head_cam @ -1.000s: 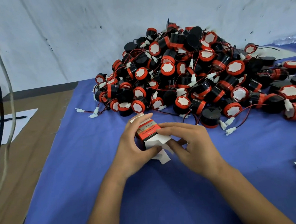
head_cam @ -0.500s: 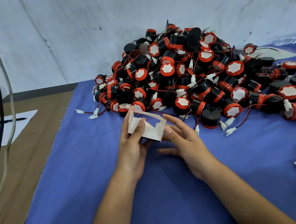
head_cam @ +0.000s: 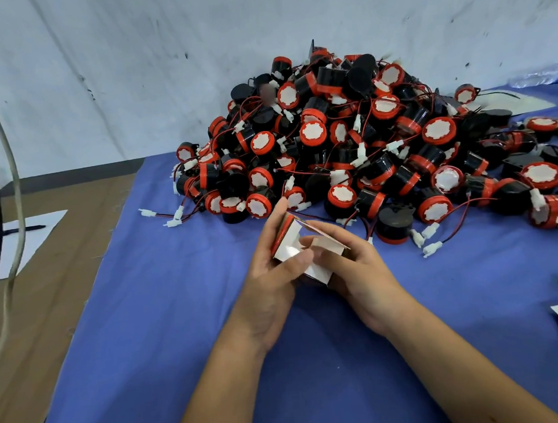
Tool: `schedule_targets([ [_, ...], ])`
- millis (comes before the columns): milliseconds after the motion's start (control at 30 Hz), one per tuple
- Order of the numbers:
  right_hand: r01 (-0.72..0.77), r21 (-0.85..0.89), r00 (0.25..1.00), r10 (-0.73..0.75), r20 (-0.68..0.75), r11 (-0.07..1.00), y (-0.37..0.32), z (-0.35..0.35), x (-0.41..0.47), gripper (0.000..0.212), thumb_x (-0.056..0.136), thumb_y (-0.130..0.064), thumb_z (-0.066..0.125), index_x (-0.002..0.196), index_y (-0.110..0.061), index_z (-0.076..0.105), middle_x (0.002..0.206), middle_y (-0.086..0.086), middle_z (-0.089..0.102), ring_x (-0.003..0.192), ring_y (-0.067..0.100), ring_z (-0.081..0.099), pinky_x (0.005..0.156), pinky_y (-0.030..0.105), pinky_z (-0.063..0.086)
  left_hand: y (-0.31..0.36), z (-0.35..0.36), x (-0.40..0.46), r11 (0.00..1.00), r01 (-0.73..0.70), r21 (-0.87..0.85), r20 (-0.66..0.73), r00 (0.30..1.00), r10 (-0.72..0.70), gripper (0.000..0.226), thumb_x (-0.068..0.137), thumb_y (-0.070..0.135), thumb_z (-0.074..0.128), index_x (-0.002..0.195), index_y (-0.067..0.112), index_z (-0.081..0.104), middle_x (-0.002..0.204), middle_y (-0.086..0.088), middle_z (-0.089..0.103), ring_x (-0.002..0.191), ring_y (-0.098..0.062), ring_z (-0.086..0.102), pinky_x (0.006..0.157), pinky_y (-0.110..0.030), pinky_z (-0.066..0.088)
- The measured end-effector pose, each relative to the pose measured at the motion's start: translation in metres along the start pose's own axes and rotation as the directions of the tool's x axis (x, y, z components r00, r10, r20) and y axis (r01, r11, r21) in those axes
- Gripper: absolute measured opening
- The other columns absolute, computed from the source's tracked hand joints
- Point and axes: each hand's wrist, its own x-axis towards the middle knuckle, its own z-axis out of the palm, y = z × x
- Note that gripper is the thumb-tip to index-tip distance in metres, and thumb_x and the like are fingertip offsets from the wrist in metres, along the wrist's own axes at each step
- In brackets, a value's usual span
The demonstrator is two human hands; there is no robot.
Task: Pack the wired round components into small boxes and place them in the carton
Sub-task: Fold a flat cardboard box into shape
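Head view | left hand [head_cam: 269, 278] and right hand [head_cam: 357, 268] fingers grasp small box [head_cam: 293, 243] | contents unseen

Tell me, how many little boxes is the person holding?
1. The small box, still being folded, sits between the left hand and the right hand above the blue cloth. Others may be hidden off-frame.
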Motion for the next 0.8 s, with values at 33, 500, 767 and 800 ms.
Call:
schedule_targets([
  [33, 0.004, 0.002, 1.0, -0.004, 0.009, 1.0, -0.002, -0.001, 0.0, 0.035, 0.09, -0.021, 0.073, 0.124, -0.031, 0.072, 0.125, 0.003, 0.073, 0.116, 0.025, 0.07, 0.09, 0.035, 0.06, 0.002, -0.002, 0.001, 0.996, 0.031, -0.082, 0.034, 0.999, -0.028, 0.093, 0.068, 0.041, 0.094, 0.151, 0.036, 0.05, 0.144, -0.006, 0.062, 0.126, -0.022, 0.063, 0.098, -0.033, 0.055],
  [500, 0.204, -0.496, 0.979, -0.164, 0.124, 0.844, 0.006, 0.024, -0.016, 0.061, 0.104, -0.043, 0.05, 0.155, -0.043, 0.017, 0.151, -0.034, 0.028, 0.145, -0.007, 0.028, 0.115, 0.024, 0.037, -0.012, -0.003, 0.003, 0.876, -0.215, 0.431, -0.404, 0.823, 0.4, 0.03, 0.093, 0.054, 0.069, 0.118, 0.037, 0.065, 0.12, 0.006, 0.071, 0.11, -0.015, 0.071, 0.082, -0.038, 0.063],
  [767, 0.262, -0.538, 0.963, -0.18, 0.202, 0.801, -0.007, 0.016, -0.016, 0.068, 0.087, -0.066, 0.063, 0.148, -0.043, 0.043, 0.135, -0.024, 0.055, 0.132, 0.011, 0.053, 0.107, 0.037, 0.048, 0.007, -0.022, 0.004, 0.828, -0.187, 0.528, -0.254, 0.896, 0.364, 0.04, 0.088, 0.051, 0.069, 0.118, 0.025, 0.069, 0.114, 0.012, 0.074, 0.106, -0.007, 0.071, 0.084, -0.03, 0.059],
  [800, 0.225, -0.575, 0.974, -0.168, 0.15, 0.787, -0.006, 0.015, -0.015, 0.074, 0.08, -0.066, 0.069, 0.146, -0.045, 0.042, 0.125, -0.025, 0.057, 0.123, 0.009, 0.058, 0.102, 0.033, 0.052, 0.006, -0.022, 0.003, 0.824, -0.173, 0.539, -0.216, 0.917, 0.334, 0.043, 0.087, 0.054, 0.068, 0.121, 0.028, 0.068, 0.116, 0.015, 0.073, 0.109, -0.006, 0.07, 0.087, -0.031, 0.06],
])
